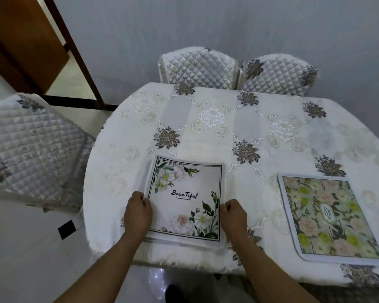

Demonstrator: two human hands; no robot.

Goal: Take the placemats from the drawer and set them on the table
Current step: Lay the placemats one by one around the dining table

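A white placemat (185,200) printed with flowers and the word "Beautiful" lies flat near the front edge of the table (228,119), which wears a white floral cloth. My left hand (137,212) grips the mat's left edge. At the mat's right edge, my right hand (233,214) pinches it with curled fingers. A second placemat (330,217), green and pink with flowers and a pale border, lies flat on the table to the right, apart from both hands. The drawer is not in view.
Two quilted chairs (197,66) (276,73) stand at the table's far side against the grey wall. A third quilted chair (31,147) sits at the left. A brown door (26,40) is at the upper left over a white tiled floor.
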